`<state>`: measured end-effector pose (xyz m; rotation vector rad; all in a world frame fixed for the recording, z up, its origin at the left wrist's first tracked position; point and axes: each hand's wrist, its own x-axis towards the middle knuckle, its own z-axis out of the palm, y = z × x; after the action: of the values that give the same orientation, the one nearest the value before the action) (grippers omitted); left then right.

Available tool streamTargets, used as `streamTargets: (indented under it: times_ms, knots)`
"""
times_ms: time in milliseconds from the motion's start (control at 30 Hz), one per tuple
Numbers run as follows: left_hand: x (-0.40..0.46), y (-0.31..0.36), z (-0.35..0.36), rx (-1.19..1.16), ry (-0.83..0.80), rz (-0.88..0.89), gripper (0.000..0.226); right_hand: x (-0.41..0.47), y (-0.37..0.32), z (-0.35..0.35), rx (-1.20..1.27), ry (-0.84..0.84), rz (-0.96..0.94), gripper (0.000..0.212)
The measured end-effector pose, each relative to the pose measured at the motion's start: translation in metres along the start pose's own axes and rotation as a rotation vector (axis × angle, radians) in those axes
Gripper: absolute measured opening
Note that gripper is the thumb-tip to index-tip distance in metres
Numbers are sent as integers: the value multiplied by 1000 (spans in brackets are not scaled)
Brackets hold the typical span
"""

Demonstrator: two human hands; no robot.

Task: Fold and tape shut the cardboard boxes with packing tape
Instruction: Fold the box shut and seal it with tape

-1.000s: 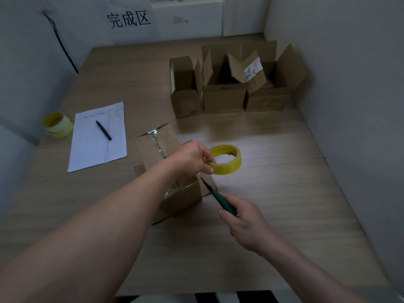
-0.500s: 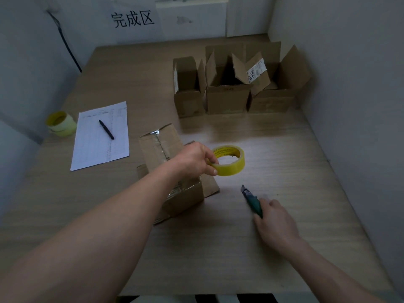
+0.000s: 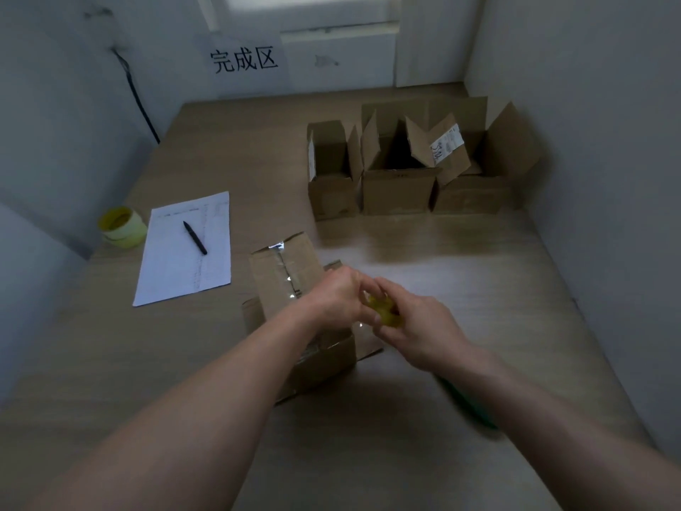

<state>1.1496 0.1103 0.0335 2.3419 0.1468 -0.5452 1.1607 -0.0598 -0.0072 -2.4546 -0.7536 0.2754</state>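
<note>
From the head view, both hands are meeting over the near cardboard box (image 3: 294,326). The left hand (image 3: 339,300) and the right hand (image 3: 416,326) are both curling round the yellow tape roll (image 3: 385,313), which is showing only as a blurred patch between the fingers, just above the box's right edge. The box itself is sitting on the bench (image 3: 479,289) at centre, one flap standing up with a glossy strip of tape already running along it.

The likely trouble is the tape end: it is thin, clear and sticky, so it may be folding back on itself or clinging to the fingers as the hands are picking at it. With neither hand steadying the light box, a hard pull could be dragging or tipping it. The green cutter (image 3: 470,403) is lying on the bench under the right forearm, where an elbow could be knocking it.

The corrugated board is looking matt and stiff with creased flaps; the bench is showing a pale wood grain. Three open boxes (image 3: 398,189) are waiting at the back, and a spare tape roll (image 3: 119,226), a paper sheet (image 3: 184,252) and a black pen (image 3: 195,237) are lying to the left.
</note>
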Motion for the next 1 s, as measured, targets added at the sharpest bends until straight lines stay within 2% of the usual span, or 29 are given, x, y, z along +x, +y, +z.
streamTargets:
  times_ms: [100,167,333,400,500,567,700,767,833,900,1000]
  knots:
    - [0,-5,-1,10,11,4,32,8,0,4,146,-132,129,67]
    - [-1,-9,1,42,34,13,29,14,-1,5,204,-207,180,66]
    - [-5,-15,6,141,131,113,22,26,-4,2,327,-372,200,45]
    - [-8,-17,9,144,154,152,19,30,-5,3,325,-391,214,40]
    - [-16,-23,15,179,223,228,10,34,-3,6,345,-396,239,16]
    - [-21,-30,22,276,326,271,18,35,-2,7,289,-386,245,9]
    - [-25,-42,38,369,442,286,21,39,0,6,225,-374,251,15]
    - [-24,-43,42,339,453,275,18,43,-3,5,-22,-308,149,17]
    - [-23,-40,44,331,456,245,20,47,-4,4,-327,-162,26,18]
    - [-22,-37,46,347,442,205,24,50,-1,-2,-439,-92,55,16]
    - [-21,-31,46,361,415,143,20,46,7,-14,-412,-63,173,17]
